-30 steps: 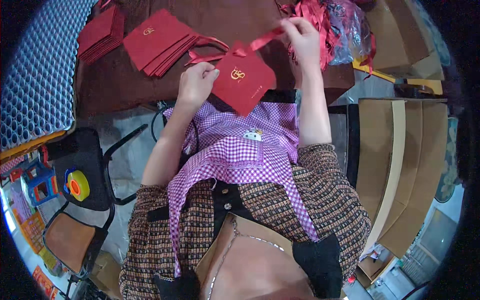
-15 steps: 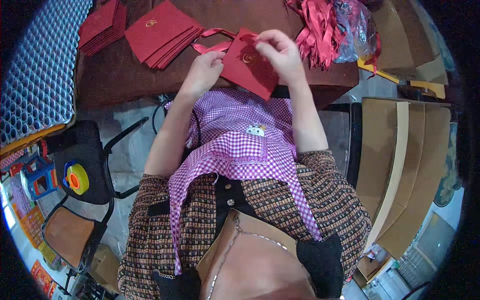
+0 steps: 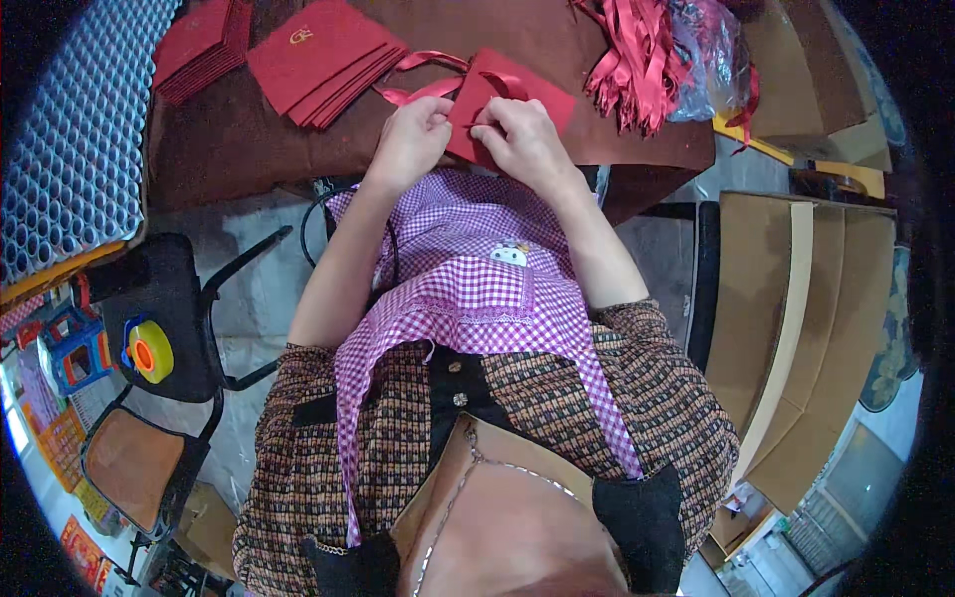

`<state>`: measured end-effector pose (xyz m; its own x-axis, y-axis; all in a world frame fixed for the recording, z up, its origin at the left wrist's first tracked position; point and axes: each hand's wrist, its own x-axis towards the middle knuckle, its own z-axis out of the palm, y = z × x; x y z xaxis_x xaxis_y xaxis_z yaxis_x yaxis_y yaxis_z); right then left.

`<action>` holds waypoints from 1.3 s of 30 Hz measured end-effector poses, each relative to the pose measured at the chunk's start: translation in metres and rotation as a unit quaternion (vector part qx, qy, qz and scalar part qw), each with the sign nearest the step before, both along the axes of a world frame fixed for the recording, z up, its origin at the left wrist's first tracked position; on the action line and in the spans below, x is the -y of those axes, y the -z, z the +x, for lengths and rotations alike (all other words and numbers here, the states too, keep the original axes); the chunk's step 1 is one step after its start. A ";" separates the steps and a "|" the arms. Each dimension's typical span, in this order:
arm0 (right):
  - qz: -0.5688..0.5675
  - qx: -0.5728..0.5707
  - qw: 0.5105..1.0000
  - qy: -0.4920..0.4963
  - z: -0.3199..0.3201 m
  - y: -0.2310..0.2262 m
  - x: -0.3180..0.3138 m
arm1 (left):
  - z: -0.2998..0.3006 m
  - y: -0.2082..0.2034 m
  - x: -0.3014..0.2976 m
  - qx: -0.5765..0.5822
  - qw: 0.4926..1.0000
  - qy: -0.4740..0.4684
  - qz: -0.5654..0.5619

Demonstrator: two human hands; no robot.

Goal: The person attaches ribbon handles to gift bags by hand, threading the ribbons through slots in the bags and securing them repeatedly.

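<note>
Your right hand (image 3: 530, 147) and left hand (image 3: 410, 146) were curled, fingertips nearly together; whether they gripped ribbon (image 3: 438, 57) I couldn't tell. The red pouch (image 3: 549, 99), by the table's (image 3: 264, 164) near edge between them, looked light, stiff, creasable: best held by its rim.

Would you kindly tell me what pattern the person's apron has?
The apron has purple and white checks, showing best in the head view.

The person's right hand (image 3: 522, 144) shifts from two to three o'clock of the left hand (image 3: 413, 144), closer; the red card (image 3: 550, 92) loses its visible emblem.
</note>
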<state>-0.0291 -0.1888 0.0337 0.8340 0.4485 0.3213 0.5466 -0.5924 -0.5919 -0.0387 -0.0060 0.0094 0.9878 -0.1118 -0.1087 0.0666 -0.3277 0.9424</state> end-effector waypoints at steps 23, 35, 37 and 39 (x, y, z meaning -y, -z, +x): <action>0.005 -0.011 0.999 0.030 -0.004 0.000 -0.010 | -0.002 -0.001 0.002 0.015 0.999 -0.013 0.038; -0.038 -0.030 0.998 0.034 0.002 -0.014 -0.014 | -0.004 -0.014 0.004 0.001 0.999 -0.026 0.020; -0.049 -0.029 0.998 0.031 0.004 -0.015 -0.014 | -0.003 -0.010 0.004 0.032 0.998 -0.029 0.048; -0.060 -0.028 0.997 0.030 0.004 -0.016 -0.014 | -0.005 -0.012 0.006 0.037 0.998 -0.029 0.051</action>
